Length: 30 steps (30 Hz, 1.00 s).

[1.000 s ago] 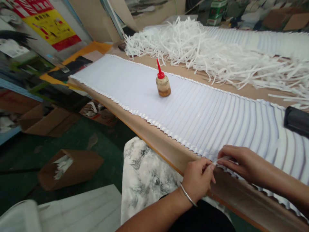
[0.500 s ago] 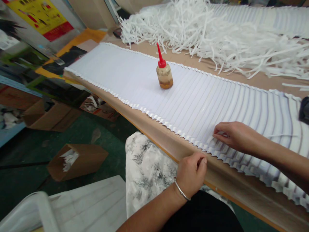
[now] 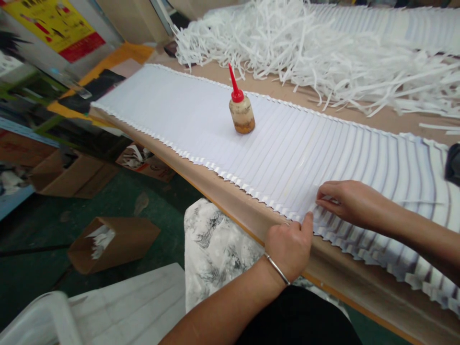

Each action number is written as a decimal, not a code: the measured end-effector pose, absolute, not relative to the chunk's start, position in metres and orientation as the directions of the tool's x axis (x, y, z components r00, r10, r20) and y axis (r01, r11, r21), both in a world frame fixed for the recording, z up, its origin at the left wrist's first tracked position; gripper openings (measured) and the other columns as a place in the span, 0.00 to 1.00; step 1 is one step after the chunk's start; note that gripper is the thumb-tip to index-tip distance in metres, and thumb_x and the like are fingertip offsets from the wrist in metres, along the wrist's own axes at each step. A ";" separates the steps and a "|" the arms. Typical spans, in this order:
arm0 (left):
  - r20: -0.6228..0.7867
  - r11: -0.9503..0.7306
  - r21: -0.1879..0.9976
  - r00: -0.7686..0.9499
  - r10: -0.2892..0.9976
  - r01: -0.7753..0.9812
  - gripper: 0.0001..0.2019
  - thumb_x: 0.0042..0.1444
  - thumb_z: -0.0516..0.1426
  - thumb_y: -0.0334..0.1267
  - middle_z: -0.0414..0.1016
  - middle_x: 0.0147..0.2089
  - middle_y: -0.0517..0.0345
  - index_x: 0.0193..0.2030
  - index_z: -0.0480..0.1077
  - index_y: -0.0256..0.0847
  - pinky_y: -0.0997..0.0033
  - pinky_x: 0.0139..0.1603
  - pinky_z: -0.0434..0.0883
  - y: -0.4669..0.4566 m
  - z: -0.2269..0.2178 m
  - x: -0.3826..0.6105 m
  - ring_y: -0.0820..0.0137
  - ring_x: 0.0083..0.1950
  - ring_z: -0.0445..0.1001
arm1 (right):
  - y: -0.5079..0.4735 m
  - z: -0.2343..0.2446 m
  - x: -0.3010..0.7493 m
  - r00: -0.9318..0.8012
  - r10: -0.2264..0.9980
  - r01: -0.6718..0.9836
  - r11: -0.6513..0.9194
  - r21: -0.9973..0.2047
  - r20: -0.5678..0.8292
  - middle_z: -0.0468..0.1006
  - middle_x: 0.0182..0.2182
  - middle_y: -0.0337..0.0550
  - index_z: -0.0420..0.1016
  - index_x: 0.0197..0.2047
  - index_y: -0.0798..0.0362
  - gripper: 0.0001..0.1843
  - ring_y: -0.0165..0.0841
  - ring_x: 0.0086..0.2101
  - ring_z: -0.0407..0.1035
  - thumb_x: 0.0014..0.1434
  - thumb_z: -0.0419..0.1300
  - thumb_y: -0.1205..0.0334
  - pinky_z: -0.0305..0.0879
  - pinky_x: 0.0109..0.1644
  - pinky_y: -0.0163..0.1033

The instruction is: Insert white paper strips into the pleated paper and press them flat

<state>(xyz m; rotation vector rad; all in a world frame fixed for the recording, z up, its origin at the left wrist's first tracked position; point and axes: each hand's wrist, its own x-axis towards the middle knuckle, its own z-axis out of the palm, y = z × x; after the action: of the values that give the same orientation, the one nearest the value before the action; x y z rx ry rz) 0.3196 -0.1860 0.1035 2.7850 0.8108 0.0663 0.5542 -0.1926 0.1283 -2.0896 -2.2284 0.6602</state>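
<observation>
A long layered row of white sheets (image 3: 194, 110), with folded tabs along its edges, lies on the brown-covered table. My right hand (image 3: 343, 201) is over its near part, thumb and fingers pinched on what looks like the end of a white strip (image 3: 315, 191), mostly hidden by the fingertips. Beside it, at the near edge, my left hand (image 3: 289, 247) has its index finger stretched onto the folded tabs and its other fingers curled, with nothing visible in them. A squeeze bottle (image 3: 242, 115) with a red nozzle and brownish contents stands upright on the sheets, beyond both hands.
A big heap of loose white strips (image 3: 287, 43) covers the table's far side. A dark object (image 3: 453, 163) is at the right edge. Below left are cardboard boxes (image 3: 125, 239) with white scraps, a white plastic chair (image 3: 136, 302) and a patterned cloth (image 3: 219, 254).
My left hand has moved slightly up and forward, and its index finger has stretched out onto the edge of the sheets. My right hand stays nearly in place, still pinched.
</observation>
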 end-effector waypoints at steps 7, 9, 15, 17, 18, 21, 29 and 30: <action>0.006 -0.831 0.192 0.847 0.532 0.521 0.25 0.66 0.59 0.32 0.79 0.34 0.56 0.69 0.66 0.34 0.67 0.27 0.72 -0.190 0.104 0.323 0.64 0.32 0.82 | -0.172 0.139 0.604 -0.041 0.957 0.928 -0.070 -0.367 -0.286 0.84 0.32 0.43 0.80 0.36 0.47 0.12 0.38 0.32 0.78 0.65 0.60 0.50 0.66 0.38 0.41; 0.028 -0.833 0.184 0.845 0.535 0.521 0.25 0.65 0.60 0.32 0.79 0.33 0.57 0.68 0.67 0.33 0.67 0.26 0.72 -0.191 0.103 0.322 0.64 0.31 0.81 | -0.160 0.145 0.630 -0.007 0.962 0.922 -0.100 -0.375 -0.273 0.84 0.31 0.42 0.81 0.35 0.46 0.12 0.39 0.33 0.78 0.63 0.61 0.49 0.67 0.39 0.41; 0.086 -0.831 0.176 0.832 0.547 0.528 0.27 0.61 0.64 0.32 0.77 0.31 0.59 0.67 0.69 0.33 0.66 0.25 0.72 -0.193 0.099 0.323 0.64 0.29 0.80 | -0.132 0.149 0.670 0.090 0.973 0.925 -0.160 -0.345 -0.212 0.84 0.32 0.43 0.80 0.35 0.47 0.11 0.40 0.34 0.78 0.61 0.63 0.49 0.69 0.41 0.43; 0.091 -0.829 0.174 0.830 0.550 0.531 0.27 0.61 0.64 0.32 0.77 0.30 0.59 0.67 0.70 0.33 0.66 0.24 0.72 -0.193 0.099 0.322 0.64 0.28 0.80 | -0.127 0.145 0.671 0.086 0.973 0.931 -0.155 -0.331 -0.213 0.84 0.33 0.43 0.80 0.35 0.47 0.11 0.40 0.35 0.78 0.60 0.62 0.50 0.69 0.41 0.43; 0.092 -0.829 0.174 0.830 0.550 0.531 0.27 0.61 0.64 0.32 0.77 0.30 0.59 0.67 0.70 0.32 0.66 0.24 0.72 -0.193 0.100 0.322 0.64 0.28 0.80 | -0.125 0.143 0.670 0.080 0.972 0.933 -0.150 -0.326 -0.219 0.85 0.33 0.43 0.80 0.35 0.47 0.10 0.40 0.35 0.78 0.60 0.62 0.51 0.69 0.41 0.43; 0.094 -0.832 0.177 0.832 0.547 0.526 0.27 0.60 0.64 0.32 0.77 0.30 0.60 0.67 0.70 0.32 0.64 0.24 0.73 -0.193 0.101 0.321 0.63 0.28 0.80 | -0.122 0.138 0.668 0.061 0.969 0.936 -0.139 -0.322 -0.241 0.85 0.34 0.43 0.80 0.35 0.47 0.10 0.40 0.36 0.78 0.60 0.62 0.52 0.69 0.41 0.42; 0.088 -0.830 0.200 0.835 0.544 0.520 0.29 0.58 0.66 0.31 0.78 0.32 0.60 0.67 0.70 0.33 0.64 0.23 0.72 -0.192 0.102 0.321 0.64 0.28 0.79 | -0.121 0.135 0.669 0.079 0.964 0.937 -0.159 -0.313 -0.253 0.85 0.33 0.42 0.80 0.35 0.47 0.10 0.40 0.36 0.78 0.60 0.62 0.51 0.68 0.40 0.42; 0.091 -0.831 0.200 0.835 0.543 0.519 0.29 0.58 0.66 0.30 0.78 0.31 0.60 0.67 0.70 0.33 0.64 0.23 0.72 -0.192 0.101 0.321 0.64 0.27 0.79 | -0.120 0.134 0.672 0.082 0.964 0.938 -0.160 -0.309 -0.251 0.85 0.34 0.42 0.80 0.35 0.47 0.11 0.40 0.36 0.78 0.60 0.62 0.50 0.68 0.40 0.42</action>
<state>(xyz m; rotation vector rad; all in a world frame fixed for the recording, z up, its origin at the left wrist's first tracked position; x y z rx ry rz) 0.3210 -0.1916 0.1015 2.8472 0.8304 0.2153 0.6724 -0.1197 0.1345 -2.2601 -1.9915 0.6171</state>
